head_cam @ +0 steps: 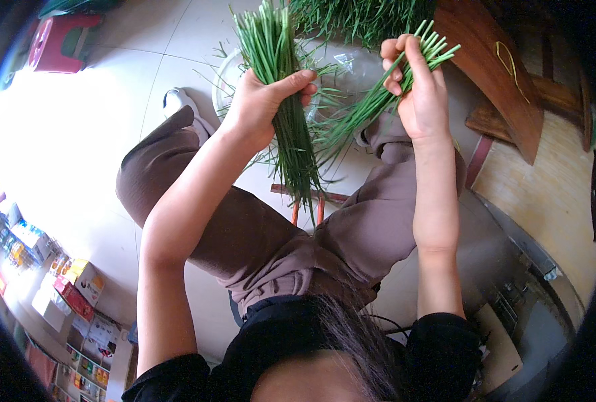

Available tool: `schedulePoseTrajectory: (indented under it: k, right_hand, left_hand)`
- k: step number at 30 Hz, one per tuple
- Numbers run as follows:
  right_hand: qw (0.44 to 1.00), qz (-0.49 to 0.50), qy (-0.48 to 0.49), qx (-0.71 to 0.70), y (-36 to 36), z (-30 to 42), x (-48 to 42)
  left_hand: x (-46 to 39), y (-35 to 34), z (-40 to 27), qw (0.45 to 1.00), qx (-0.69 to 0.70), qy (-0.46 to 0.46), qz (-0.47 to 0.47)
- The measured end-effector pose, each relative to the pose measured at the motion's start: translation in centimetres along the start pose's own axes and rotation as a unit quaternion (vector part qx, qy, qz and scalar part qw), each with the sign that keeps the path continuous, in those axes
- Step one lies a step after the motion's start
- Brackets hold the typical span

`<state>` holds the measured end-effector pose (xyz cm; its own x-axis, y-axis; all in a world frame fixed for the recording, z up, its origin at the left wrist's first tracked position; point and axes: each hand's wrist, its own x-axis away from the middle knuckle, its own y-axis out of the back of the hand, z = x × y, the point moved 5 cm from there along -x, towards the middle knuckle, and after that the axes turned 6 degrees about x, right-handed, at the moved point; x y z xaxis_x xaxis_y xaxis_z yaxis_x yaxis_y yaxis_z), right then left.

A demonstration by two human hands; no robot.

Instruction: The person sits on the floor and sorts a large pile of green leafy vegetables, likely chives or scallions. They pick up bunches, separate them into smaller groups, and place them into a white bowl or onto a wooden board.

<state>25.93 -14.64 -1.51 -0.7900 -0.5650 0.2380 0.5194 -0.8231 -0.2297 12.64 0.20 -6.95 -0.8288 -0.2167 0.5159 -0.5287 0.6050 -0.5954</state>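
Note:
My left hand (278,100) is closed around a thick bunch of long, thin green stalks, probably garlic chives (293,130), with pale cut ends up and dark leaf tips hanging between my knees. To its right, my right hand (416,85) grips a smaller, looser bunch of chives (368,113), whose pale ends fan out past the fingers and whose leaves trail down to the left. Behind and below both hands, a pale round container (221,83) stands on the floor, partly hidden, with loose green leaves and clear plastic about it.
A large heap of green leaves (363,17) lies beyond my hands. Wooden furniture (499,75) with a yellow loop stands at the right. A pink plastic stool (59,42) is at the far left. Shelves with boxed goods (79,286) line the lower left. My knees are spread beneath my arms.

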Motion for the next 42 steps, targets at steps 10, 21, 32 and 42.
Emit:
schedulePoseTrajectory:
  k: [10,21,32,42]
  right_hand:
    - [0.999,0.001,-0.035,0.025,-0.8,-0.8,0.6]
    - [0.992,-0.015,-0.037,0.123,-1.9,-1.3,1.0]
    - [0.997,-0.031,-0.041,0.055,-0.9,-1.0,0.8]
    - [0.940,-0.077,0.007,0.331,1.8,0.3,0.0]
  left_hand:
    - [1.1,-2.1,0.0,0.992,0.022,0.051,0.110]
    - [1.5,-2.6,0.1,0.990,0.092,0.056,0.096]
    - [1.1,-2.1,0.2,0.992,-0.062,-0.001,0.109]
    - [1.2,-1.5,0.1,0.994,-0.030,0.038,0.097]
